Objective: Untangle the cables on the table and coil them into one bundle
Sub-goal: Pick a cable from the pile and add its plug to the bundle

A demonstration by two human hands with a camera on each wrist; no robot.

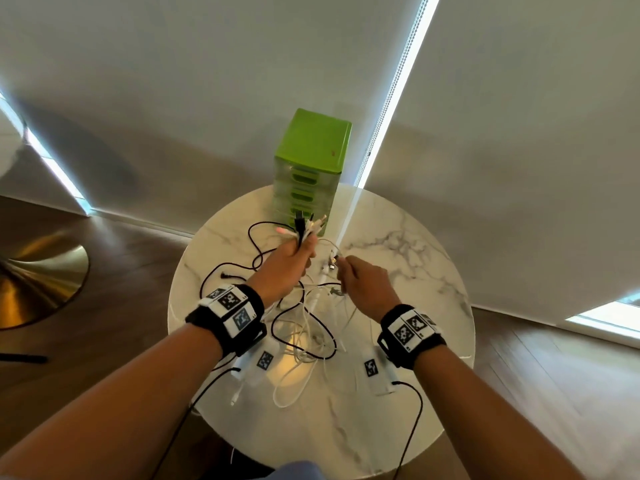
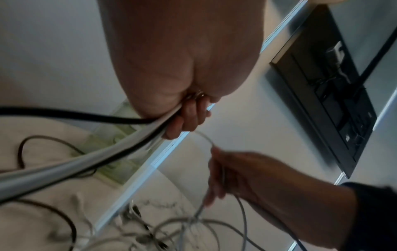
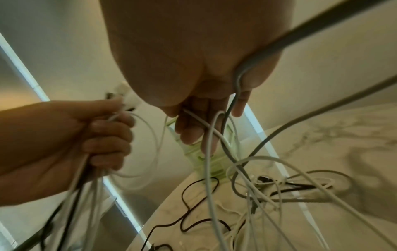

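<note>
My left hand (image 1: 298,252) is raised above the round marble table (image 1: 415,271) and grips a bunch of cable ends (image 1: 308,226), black and white, with their plugs sticking up out of the fist. From the fist the cables hang down into a loose tangle (image 1: 304,334) on the tabletop. Just right of it, my right hand (image 1: 346,268) pinches a thin white cable with a USB plug (image 1: 333,261) at its tip. In the right wrist view the right fingers (image 3: 193,130) curl round that white cable (image 3: 209,152), and the left hand (image 3: 103,132) clasps its bunch.
A green plastic drawer unit (image 1: 311,161) stands at the table's far edge, just behind the hands. Two white marker-tagged boxes (image 1: 265,362) lie near the front edge with black leads running off it. A brass-coloured base (image 1: 38,275) sits on the wooden floor at left.
</note>
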